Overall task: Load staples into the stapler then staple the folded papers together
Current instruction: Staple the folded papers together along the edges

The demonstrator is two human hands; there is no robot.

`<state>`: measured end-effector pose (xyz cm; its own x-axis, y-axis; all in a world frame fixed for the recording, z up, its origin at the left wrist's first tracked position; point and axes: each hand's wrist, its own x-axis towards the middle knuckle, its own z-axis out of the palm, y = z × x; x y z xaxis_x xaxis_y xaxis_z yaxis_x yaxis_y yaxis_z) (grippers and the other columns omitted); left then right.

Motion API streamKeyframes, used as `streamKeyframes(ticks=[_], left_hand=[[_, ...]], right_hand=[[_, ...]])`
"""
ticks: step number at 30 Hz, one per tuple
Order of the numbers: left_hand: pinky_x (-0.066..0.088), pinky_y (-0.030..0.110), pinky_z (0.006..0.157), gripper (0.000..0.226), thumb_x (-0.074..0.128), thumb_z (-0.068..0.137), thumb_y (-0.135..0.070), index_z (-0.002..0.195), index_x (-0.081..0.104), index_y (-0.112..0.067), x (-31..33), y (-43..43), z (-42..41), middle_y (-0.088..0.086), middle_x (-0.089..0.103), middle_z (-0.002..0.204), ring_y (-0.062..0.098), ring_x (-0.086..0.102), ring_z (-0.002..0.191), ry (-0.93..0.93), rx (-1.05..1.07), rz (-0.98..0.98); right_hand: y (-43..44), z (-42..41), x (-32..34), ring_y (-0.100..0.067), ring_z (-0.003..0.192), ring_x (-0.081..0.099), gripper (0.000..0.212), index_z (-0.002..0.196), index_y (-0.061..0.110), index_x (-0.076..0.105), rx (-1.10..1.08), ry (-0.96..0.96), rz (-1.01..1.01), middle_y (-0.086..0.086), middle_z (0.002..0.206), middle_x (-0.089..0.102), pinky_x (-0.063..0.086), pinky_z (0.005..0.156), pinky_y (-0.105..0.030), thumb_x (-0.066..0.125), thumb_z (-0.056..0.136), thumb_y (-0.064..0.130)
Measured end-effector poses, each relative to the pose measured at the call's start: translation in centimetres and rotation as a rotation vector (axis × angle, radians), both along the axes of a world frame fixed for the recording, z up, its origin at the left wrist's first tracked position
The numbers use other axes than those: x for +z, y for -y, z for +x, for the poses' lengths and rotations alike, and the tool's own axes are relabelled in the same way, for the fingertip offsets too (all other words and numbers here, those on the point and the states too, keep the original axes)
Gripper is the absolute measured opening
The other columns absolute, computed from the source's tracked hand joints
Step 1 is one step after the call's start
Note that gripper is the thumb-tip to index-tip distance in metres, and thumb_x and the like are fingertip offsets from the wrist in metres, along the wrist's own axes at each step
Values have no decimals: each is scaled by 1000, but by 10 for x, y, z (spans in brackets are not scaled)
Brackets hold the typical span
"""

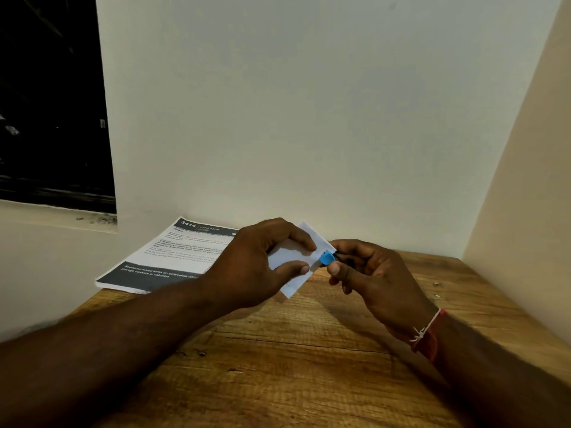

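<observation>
My left hand (262,261) holds the folded white papers (293,257) above the wooden table, thumb under and fingers over the top. My right hand (364,273) grips a small blue stapler (327,258), of which only the blue tip and a bit of black body show. The stapler's tip sits on the right edge of the folded papers. Most of the stapler is hidden inside my right fist.
A printed stack of sheets (173,257) with dark header bands lies at the back left of the wooden table (293,350), overhanging its left edge. Walls close in at the back and right. A dark window (52,103) is at upper left. A red and white thread band circles my right wrist.
</observation>
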<state>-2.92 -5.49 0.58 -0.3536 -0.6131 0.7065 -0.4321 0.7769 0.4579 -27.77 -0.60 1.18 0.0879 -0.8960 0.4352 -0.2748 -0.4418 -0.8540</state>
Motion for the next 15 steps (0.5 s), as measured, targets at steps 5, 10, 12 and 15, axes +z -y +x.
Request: streamKeyframes(ticks=[5,10,12,15], left_hand=[[54,22,78,39,96,87,-35,114,71,-51,0,-1,-1,-25,70,115,8,69,107,1,-12,15],[61,31,80,42,97,86,-34,115,72,-51,0,-2,-1,-25,72,116,8,70,107,9,-10,27],[62,33,80,42,97,86,-33,116,73,-49,0,-3,-1,-22,73,116,8,70,107,5,-12,33],[61,29,81,39,97,86,-32,116,75,-44,1,-4,-1,-23,74,117,6,70,108,19,-8,31]], right_hand=[[-1,1,0,-11,74,74,27,117,26,80,0,7,-5,-4,92,84,60,65,-28,81,93,14],[-1,1,0,-10,70,72,28,122,18,80,20,7,-3,-3,85,82,59,62,-27,79,94,11],[-1,1,1,-11,71,72,28,121,19,80,15,0,-5,-3,86,82,60,62,-27,79,94,11],[-2,0,1,-9,69,72,26,119,21,79,10,-13,1,-3,85,82,59,62,-27,79,95,12]])
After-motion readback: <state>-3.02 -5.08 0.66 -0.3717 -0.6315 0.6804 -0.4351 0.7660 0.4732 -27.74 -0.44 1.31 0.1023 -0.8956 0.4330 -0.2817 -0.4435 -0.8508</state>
